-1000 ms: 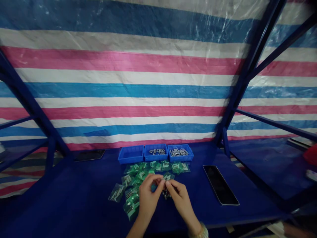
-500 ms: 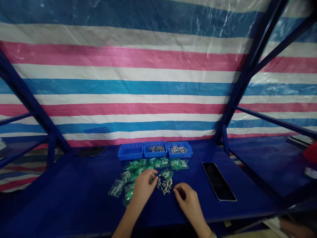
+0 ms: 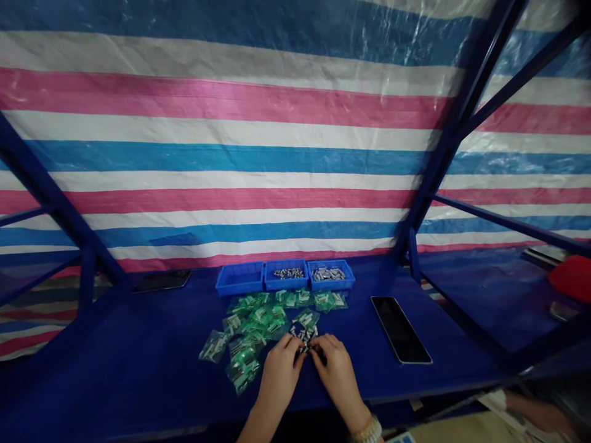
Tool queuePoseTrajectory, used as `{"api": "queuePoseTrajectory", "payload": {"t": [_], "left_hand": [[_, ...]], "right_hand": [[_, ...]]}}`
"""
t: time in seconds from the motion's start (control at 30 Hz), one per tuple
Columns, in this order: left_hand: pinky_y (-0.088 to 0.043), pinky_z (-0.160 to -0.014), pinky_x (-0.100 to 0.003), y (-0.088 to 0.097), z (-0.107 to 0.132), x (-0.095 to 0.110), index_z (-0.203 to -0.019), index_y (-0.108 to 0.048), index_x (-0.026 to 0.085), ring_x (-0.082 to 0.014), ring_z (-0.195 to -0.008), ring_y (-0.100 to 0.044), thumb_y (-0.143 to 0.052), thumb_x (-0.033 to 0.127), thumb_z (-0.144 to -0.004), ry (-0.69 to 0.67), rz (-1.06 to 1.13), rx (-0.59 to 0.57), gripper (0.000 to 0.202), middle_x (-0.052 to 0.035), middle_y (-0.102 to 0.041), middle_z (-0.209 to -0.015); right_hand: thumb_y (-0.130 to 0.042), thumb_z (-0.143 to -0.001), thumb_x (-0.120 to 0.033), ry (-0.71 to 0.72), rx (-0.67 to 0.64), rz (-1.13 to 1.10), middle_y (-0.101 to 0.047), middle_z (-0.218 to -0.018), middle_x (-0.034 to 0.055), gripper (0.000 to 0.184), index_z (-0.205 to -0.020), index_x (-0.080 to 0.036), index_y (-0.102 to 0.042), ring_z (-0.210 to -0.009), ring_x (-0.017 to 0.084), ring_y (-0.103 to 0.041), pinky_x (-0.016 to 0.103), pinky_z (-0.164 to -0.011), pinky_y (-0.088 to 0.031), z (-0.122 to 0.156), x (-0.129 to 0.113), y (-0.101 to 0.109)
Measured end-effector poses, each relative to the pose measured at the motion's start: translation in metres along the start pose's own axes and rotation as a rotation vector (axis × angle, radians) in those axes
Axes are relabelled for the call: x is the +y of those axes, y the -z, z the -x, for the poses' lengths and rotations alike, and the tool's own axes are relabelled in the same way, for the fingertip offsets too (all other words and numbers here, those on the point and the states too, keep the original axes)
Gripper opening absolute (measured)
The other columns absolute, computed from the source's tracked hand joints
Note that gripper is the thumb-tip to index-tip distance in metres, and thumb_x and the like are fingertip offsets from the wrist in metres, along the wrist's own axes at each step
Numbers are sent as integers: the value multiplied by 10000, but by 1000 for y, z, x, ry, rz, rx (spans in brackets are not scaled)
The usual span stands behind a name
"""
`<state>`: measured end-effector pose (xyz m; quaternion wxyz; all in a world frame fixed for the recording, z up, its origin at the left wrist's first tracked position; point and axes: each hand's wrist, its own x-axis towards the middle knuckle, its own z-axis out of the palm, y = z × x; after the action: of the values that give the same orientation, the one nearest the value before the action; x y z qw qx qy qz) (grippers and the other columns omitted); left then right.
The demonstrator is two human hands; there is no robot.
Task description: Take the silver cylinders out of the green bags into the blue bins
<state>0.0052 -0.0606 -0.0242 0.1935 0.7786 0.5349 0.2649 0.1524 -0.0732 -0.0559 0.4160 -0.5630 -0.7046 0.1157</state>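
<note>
A small heap of loose silvery metal parts (image 3: 303,334) lies on the dark blue table (image 3: 152,363). My left hand (image 3: 281,368) and my right hand (image 3: 335,368) meet at the near edge of this heap, fingers curled and pinched around some of the parts. To the left and behind the heap, several small clear and green bags (image 3: 252,326) holding similar parts are spread out. Three blue bins stand in a row behind: the left bin (image 3: 239,280) looks empty, the middle bin (image 3: 286,275) and the right bin (image 3: 330,275) hold metal parts.
A dark phone (image 3: 401,329) lies face up to the right of my hands. Another dark flat device (image 3: 161,280) lies at the back left. Blue metal frame bars (image 3: 438,154) rise on both sides before a striped tarpaulin (image 3: 231,141). Something red (image 3: 572,277) shows at the far right.
My hands were together, then parted with the loose parts lying on the table between them. Now both hands have come back together at the near side of the heap.
</note>
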Motion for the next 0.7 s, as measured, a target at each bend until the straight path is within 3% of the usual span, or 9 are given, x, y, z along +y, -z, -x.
{"api": "queuePoseTrajectory", "payload": {"t": [0.2,0.33,0.5,0.7], "left_hand": [[-452,-631,-283,7,4,-1,-789,-647,207,-178,-642,-588,-535,159,-814,35,227,131,124,-29,-632,-778],[-472,-635,-261,18,3,7,-763,-637,187,-163,-646,-597,-666,307,-772,240,725,184,124,-6,-631,-688],[-510,-675,-247,25,6,22,-672,-638,165,-136,-652,-615,-836,381,-597,491,1245,207,302,8,-645,-668],[-505,-664,-232,27,11,32,-599,-640,155,-126,-639,-606,-860,366,-568,457,1283,232,306,3,-650,-635]], "right_hand": [[-506,-889,-122,-35,64,-134,-661,-814,56,167,-912,-189,-656,-747,210,-614,307,-670,-481,0,0,2],[-503,-928,-202,-48,184,-284,-663,-821,62,152,-926,-181,-653,-766,197,-635,306,-719,-507,0,-12,11],[-578,-889,-215,5,102,-472,-684,-854,50,184,-1060,-195,-642,-760,186,-648,282,-691,-531,-7,-37,28],[-552,-905,-186,163,75,-427,-694,-865,62,157,-991,-224,-679,-801,203,-637,312,-703,-528,-16,-48,41]]}}
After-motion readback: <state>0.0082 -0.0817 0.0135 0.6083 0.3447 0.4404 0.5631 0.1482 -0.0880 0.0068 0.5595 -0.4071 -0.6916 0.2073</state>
